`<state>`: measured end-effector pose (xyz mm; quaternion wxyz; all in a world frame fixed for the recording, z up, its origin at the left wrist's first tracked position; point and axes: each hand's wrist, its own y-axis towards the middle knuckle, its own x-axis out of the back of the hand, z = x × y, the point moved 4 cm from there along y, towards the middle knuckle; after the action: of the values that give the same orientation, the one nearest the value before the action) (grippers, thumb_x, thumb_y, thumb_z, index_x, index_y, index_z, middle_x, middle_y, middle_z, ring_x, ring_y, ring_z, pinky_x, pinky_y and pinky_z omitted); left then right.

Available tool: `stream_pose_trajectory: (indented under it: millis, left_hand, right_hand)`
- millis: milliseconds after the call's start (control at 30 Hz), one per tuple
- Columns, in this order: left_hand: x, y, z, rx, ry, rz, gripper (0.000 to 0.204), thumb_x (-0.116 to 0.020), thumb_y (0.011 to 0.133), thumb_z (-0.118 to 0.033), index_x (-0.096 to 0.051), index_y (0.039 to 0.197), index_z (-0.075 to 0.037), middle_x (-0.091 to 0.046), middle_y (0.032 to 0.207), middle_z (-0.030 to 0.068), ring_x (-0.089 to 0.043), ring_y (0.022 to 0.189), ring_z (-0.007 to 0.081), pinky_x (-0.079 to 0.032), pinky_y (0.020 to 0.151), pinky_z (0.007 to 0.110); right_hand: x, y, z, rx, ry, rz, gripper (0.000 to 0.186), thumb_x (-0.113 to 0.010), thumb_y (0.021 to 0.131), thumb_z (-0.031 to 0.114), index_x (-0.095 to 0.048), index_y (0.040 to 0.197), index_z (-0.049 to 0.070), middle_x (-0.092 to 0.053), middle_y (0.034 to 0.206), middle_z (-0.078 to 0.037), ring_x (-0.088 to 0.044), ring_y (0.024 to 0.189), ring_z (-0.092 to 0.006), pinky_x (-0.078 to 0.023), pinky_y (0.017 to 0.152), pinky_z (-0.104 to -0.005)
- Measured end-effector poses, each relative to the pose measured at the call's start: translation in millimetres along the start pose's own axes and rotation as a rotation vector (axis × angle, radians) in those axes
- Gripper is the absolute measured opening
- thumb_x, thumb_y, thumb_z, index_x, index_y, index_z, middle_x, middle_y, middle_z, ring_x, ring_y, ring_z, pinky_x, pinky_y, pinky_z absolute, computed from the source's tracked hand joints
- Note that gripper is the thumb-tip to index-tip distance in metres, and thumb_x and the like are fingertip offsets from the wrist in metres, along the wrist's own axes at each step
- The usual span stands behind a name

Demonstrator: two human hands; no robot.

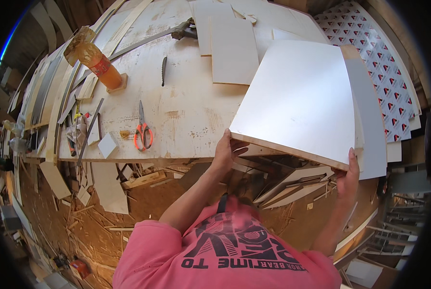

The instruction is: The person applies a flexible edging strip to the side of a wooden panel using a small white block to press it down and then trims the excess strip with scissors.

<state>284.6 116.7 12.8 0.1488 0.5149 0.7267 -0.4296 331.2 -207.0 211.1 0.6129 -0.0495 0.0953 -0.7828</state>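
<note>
I hold a large white laminated board (300, 98) by its near edge, tilted over the right side of the workbench (186, 111). My left hand (223, 150) grips the board's near left corner. At the near right corner, my right hand (349, 176) clasps the raw wooden edge from below. A grey panel (372, 120) lies under the board on its right side.
Orange-handled scissors (143, 132) lie on the bench to the left. An orange bottle (100, 65), a saw blade (163, 71) and smaller white panels (232, 45) sit farther back. Wood offcuts (107, 190) and sawdust cover the floor below. A patterned sheet (379, 62) lies at the right.
</note>
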Motion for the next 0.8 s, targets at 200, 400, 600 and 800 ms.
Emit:
stream_pose_trajectory:
  millis: [200,400,600,800]
  left_hand:
    - [89.3,-67.4,-22.7,0.051,-0.021,0.089,0.054,-0.024,0.103,-0.044,-0.043,0.131,-0.001,-0.058,0.112,0.0175,-0.061,0.099,0.0282,-0.051,0.086,0.044]
    - [141.9,-117.6,-10.1,0.264,-0.111,0.061,0.055,-0.024,0.104,-0.042,-0.038,0.136,0.001,-0.054,0.122,0.0194,-0.056,0.109,0.0351,-0.051,0.088,0.047]
    - [146.2,-134.8,-23.6,0.248,-0.036,0.035,0.056,-0.023,0.103,-0.044,-0.035,0.139,-0.003,-0.045,0.135,0.0180,-0.050,0.120,0.0316,-0.040,0.102,0.049]
    - [151.9,-128.3,-9.6,0.229,0.003,-0.079,0.046,-0.027,0.103,-0.042,-0.048,0.123,-0.005,-0.059,0.106,0.0126,-0.061,0.092,0.0243,-0.052,0.081,0.040]
  right_hand:
    - [-29.7,-158.0,-43.9,0.017,0.002,-0.145,0.045,-0.061,0.091,0.037,-0.054,0.121,0.005,-0.061,0.105,-0.003,-0.059,0.087,-0.0136,-0.046,0.064,-0.0277]
    - [-57.7,-266.5,-42.3,0.102,-0.331,-0.187,0.047,-0.057,0.093,0.038,-0.053,0.125,0.005,-0.060,0.114,-0.004,-0.057,0.101,-0.0141,-0.048,0.081,-0.0308]
    - [-22.2,-254.8,-85.1,0.213,-0.185,-0.003,0.048,-0.050,0.097,0.033,-0.049,0.131,0.000,-0.053,0.127,-0.011,-0.052,0.114,-0.0220,-0.041,0.097,-0.0348]
    - [-34.5,-178.1,-72.7,-0.041,0.286,0.153,0.052,-0.055,0.094,0.037,-0.049,0.131,0.001,-0.055,0.125,-0.012,-0.053,0.113,-0.0244,-0.043,0.095,-0.0369]
